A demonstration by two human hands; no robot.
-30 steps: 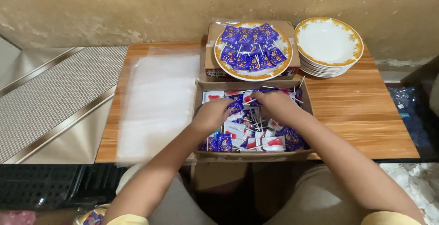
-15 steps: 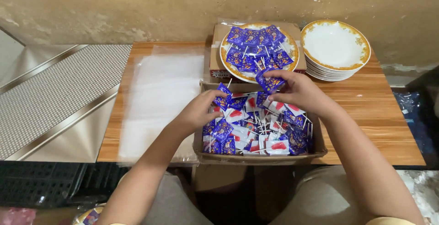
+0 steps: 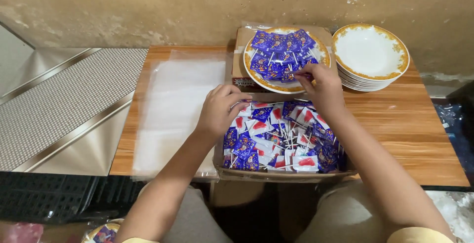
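Blue and red wrappers fill the cardboard box at the near edge of the wooden bench — small wrapped lollipops on thin white sticks, heaped loosely. I see my left hand resting over the box's far left corner, fingers curled together over a few wrappers; whether they grip one I cannot tell. My right hand reaches past the box to the gold-rimmed plate just behind it, fingers pinching a blue lollipop at the plate's near edge, where more blue ones lie in rows. The plate sits on a second carton. To its right stands a stack of empty plates — to the left, clear plastic sheets lie flat.
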